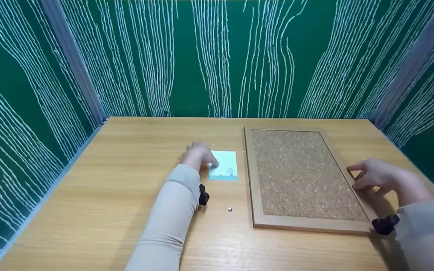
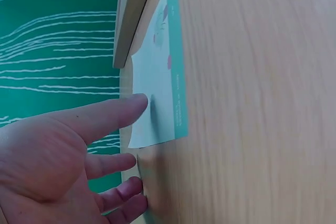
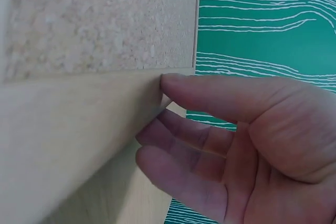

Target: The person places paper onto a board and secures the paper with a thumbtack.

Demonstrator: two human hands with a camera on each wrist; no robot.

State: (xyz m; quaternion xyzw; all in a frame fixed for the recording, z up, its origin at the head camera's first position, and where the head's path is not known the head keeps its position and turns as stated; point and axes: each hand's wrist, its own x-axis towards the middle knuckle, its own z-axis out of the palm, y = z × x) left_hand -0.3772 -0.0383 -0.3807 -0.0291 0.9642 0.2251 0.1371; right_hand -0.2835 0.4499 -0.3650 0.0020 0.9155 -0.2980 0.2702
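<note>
A framed cork board (image 1: pixel 296 173) lies on the right half of the table. My right hand (image 1: pixel 384 178) holds the board's right edge; in the right wrist view the thumb (image 3: pixel 181 88) rests on the wooden frame (image 3: pixel 79 114) and the fingers curl beneath its side. A white sheet of note paper (image 1: pixel 224 167) with a teal strip and small printed pictures lies left of the board. Over the paper's left part is my left hand (image 1: pixel 198 154), its thumb (image 2: pixel 126 113) extended above the sheet and the other fingers beside it, touching or just above the table.
A small shiny round piece (image 1: pixel 229 209) lies on the wooden table (image 1: pixel 100 195) between the left forearm and the board. Green walls (image 1: pixel 183 56) with white wavy lines enclose the table at the back and sides. Each wrist wears a dark camera.
</note>
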